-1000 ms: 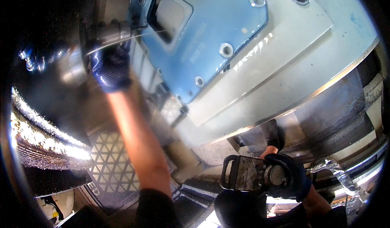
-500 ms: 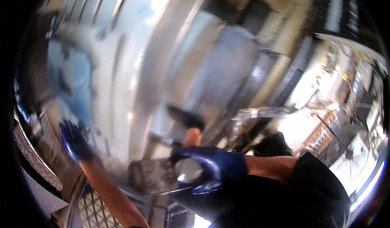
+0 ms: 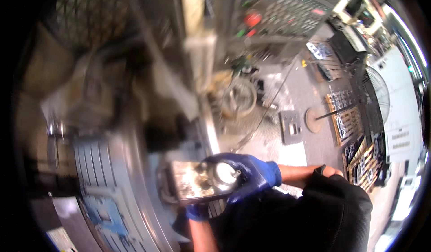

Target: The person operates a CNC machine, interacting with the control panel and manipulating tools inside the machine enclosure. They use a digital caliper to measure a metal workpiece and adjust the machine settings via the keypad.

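My right hand (image 3: 257, 178), in a blue glove, is closed around a round silvery cylinder (image 3: 225, 173) at the right end of a rectangular metal block (image 3: 188, 180). The block's upper face looks worn and shiny, with brownish marks. At its near edge shows the glove cuff of my left hand (image 3: 197, 211); the block hides those fingers. Left of the block lies a slotted grey metal machine table (image 3: 93, 164) with a flat blue plate-like part (image 3: 107, 214) on it.
A pedestal fan (image 3: 376, 95) stands on the floor to the right, near wooden pallets with metal parts (image 3: 348, 117). A white cabinet (image 3: 402, 113) is beyond. Farther ahead are a round bucket-like container (image 3: 240, 98) and a mesh panel (image 3: 292, 14). Machine structures at upper left are blurred.
The view has swung to the right, bringing the workshop floor into sight. My left hand has come from the machine's blue part to beside the block. My right hand still holds the block.
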The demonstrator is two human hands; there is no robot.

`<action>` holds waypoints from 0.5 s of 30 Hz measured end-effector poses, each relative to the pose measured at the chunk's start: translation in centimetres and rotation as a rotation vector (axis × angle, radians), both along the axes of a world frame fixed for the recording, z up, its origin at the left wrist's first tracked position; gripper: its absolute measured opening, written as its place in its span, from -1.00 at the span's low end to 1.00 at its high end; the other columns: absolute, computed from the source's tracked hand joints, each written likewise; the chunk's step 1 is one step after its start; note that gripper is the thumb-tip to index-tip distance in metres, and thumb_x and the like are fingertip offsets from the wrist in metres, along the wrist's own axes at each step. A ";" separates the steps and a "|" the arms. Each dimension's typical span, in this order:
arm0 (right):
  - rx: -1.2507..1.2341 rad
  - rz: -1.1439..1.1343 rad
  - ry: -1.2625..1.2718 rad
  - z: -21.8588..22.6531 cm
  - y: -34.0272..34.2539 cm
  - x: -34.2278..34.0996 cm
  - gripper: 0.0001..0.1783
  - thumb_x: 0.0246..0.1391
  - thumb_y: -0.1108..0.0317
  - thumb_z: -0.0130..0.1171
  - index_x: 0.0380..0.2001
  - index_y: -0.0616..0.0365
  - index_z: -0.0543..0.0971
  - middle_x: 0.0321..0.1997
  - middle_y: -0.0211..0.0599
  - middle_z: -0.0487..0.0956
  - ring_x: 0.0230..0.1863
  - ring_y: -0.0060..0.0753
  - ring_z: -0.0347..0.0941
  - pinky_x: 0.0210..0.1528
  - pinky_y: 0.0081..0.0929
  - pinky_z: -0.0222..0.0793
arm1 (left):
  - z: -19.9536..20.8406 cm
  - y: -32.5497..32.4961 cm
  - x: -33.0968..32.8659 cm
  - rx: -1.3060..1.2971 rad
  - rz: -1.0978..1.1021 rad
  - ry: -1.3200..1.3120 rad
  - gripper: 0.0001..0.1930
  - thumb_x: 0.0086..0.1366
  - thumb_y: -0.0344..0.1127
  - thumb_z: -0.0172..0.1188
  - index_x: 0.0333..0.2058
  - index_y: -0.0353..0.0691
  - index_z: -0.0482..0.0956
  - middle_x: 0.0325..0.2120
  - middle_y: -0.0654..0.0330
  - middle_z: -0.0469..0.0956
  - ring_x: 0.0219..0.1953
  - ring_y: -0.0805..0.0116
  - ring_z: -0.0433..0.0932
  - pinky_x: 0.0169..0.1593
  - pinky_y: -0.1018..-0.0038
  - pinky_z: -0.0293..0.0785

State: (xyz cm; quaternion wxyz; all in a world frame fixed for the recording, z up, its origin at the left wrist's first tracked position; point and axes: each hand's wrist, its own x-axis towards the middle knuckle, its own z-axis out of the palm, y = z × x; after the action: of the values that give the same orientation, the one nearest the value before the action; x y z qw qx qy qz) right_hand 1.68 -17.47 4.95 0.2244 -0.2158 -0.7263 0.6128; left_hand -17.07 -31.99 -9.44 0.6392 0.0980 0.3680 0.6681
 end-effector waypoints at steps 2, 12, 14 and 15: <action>0.085 -0.110 -0.046 1.8 0.3 3.2 0.09 -0.16 0.04 0.56 0.35 0.30 0.24 0.23 0.00 0.50 0.23 -0.18 0.47 0.28 -0.24 0.39 | 1.8 1.9 3.1 0.056 -0.010 -0.199 -0.48 0.53 -0.14 -0.12 0.33 -0.31 0.18 0.23 0.03 0.36 0.26 0.22 0.34 0.33 0.33 0.31; 0.267 -0.423 -0.316 4.0 -0.5 9.1 0.14 0.00 -0.14 0.38 0.47 0.07 -0.01 0.29 0.29 0.35 0.04 0.35 0.52 0.06 -0.03 0.50 | 11.9 10.9 12.5 0.266 -0.393 -0.301 -0.06 0.14 0.27 0.31 0.30 -0.27 0.24 0.24 -0.04 0.34 0.27 -0.02 0.34 0.39 0.08 0.23; 0.441 -0.428 -0.199 3.0 1.0 10.6 0.14 0.03 -0.22 0.33 0.46 0.12 0.00 0.25 0.32 0.39 0.04 0.35 0.52 0.07 -0.03 0.50 | 11.1 10.7 12.6 0.055 -0.278 -0.250 -0.01 0.11 0.40 0.24 0.32 -0.22 0.24 0.27 -0.04 0.31 0.30 -0.04 0.30 0.40 0.00 0.18; 0.376 -0.389 -0.244 4.7 2.6 11.9 0.10 0.05 -0.27 0.28 0.43 0.15 0.08 0.20 0.33 0.43 0.04 0.34 0.53 0.08 -0.04 0.49 | 12.5 11.6 12.6 0.093 -0.326 -0.295 -0.06 0.10 0.38 0.26 0.30 -0.14 0.29 0.27 0.01 0.34 0.29 -0.02 0.31 0.37 -0.03 0.21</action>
State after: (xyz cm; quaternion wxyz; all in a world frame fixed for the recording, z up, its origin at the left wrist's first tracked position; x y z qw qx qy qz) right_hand 13.54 -14.85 9.65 0.2847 -0.3778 -0.7937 0.3825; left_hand -4.48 -20.40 3.03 0.7804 0.0870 0.2187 0.5793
